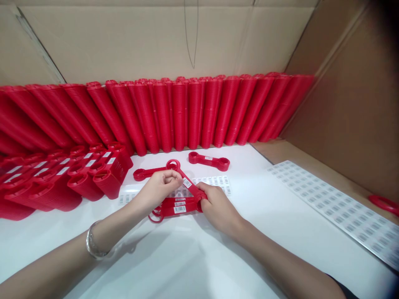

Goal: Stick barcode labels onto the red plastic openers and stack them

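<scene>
Several red plastic pieces with ringed ends, fanned out and bearing barcode labels, are held at their right ends by my right hand. The uppermost red piece slants up to the left, a white label on its middle. My left hand is at that piece, fingers curled by its label; whether anything is between the fingertips is too small to tell. Under the hands lies a sheet of barcode labels, partly hidden. Behind them, one labelled red piece and another red piece lie on the white table.
Tall stacks of red pieces line the back by a cardboard wall. Labelled red stacks fill the left side. A large barcode sheet lies at the right, with a red ring beyond it.
</scene>
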